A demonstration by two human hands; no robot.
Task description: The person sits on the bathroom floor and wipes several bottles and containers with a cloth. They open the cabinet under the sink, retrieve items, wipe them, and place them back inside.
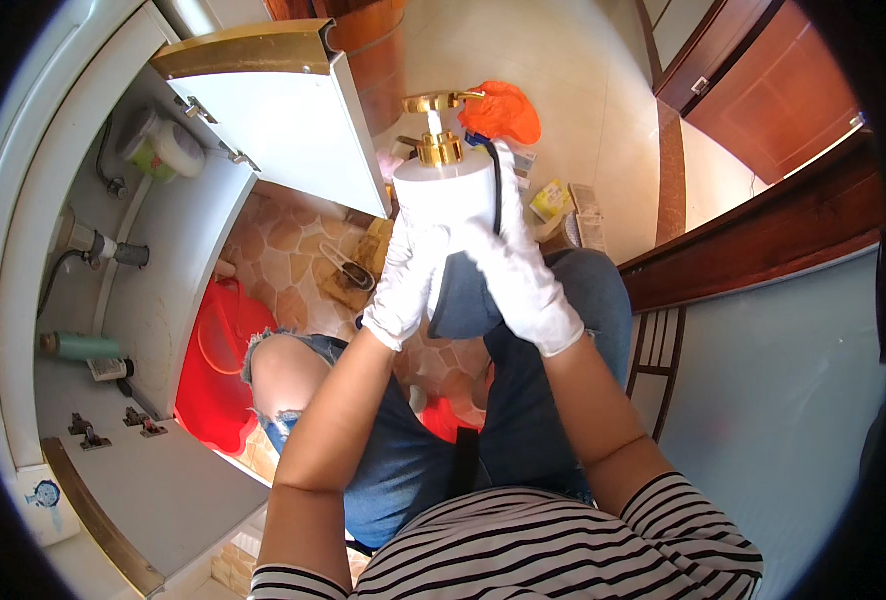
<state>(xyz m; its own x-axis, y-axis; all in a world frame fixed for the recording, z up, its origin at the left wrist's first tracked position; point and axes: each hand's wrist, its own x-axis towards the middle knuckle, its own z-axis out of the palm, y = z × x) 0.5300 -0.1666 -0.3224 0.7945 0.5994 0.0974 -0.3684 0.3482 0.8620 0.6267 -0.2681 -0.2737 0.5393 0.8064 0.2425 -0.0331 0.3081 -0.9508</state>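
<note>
A white pump bottle (pixel 443 191) with a gold pump head (pixel 440 139) is held upright in front of me. My left hand (pixel 405 277), in a white glove, grips its near left side. Around its right side is my right hand (pixel 514 262), gloved too, with a dark grey-blue cloth (pixel 464 300) under the palm. The cloth hangs below the bottle, and its dark edge runs up along the bottle's right side. Glare washes out the bottle's front and parts of the gloves, so the exact finger positions are hard to tell.
To the left stands an open cabinet (pixel 139 300) with bottles and a drain pipe inside; its white door (pixel 281 127) swings outward. A red basin (pixel 214 375) is beside my knee. Boxes (pixel 551 201), an orange plastic bag (pixel 501 112) and a brush (pixel 356 275) lie on the floor.
</note>
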